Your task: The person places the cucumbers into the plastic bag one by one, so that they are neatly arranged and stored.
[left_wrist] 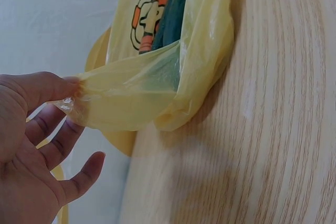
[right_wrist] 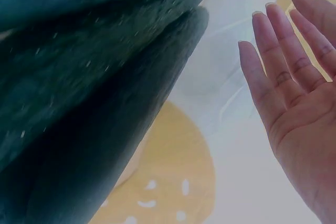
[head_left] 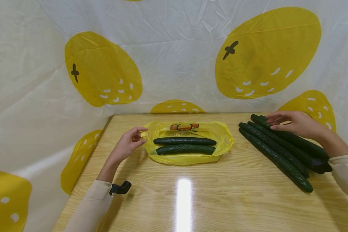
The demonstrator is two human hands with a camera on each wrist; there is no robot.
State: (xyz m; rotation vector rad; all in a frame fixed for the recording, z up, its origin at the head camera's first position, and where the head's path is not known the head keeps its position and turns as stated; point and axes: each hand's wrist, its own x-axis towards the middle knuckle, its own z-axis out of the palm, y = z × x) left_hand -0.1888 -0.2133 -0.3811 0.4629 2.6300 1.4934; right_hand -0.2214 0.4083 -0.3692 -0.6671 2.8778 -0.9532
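Note:
A yellow plastic bag (head_left: 185,159) lies with its mouth spread on the wooden table, and two dark green cucumbers (head_left: 185,140) rest side by side inside it. My left hand (head_left: 129,141) pinches the bag's left end between thumb and fingertips; the left wrist view shows the thin plastic (left_wrist: 126,93) pulled taut from that hand (left_wrist: 42,140). On the right, several more cucumbers (head_left: 278,158) lie in a slanting pile. Over the pile's far end hovers my right hand (head_left: 298,124), its fingers extended. In the right wrist view that hand (right_wrist: 299,87) is apart from the cucumbers (right_wrist: 105,77).
The table (head_left: 150,196) has a light wood grain with a bright reflection at its front middle. A white sheet (head_left: 177,74) printed with yellow fruit hangs behind and along the left side. A black band (head_left: 120,188) sits at the left wrist.

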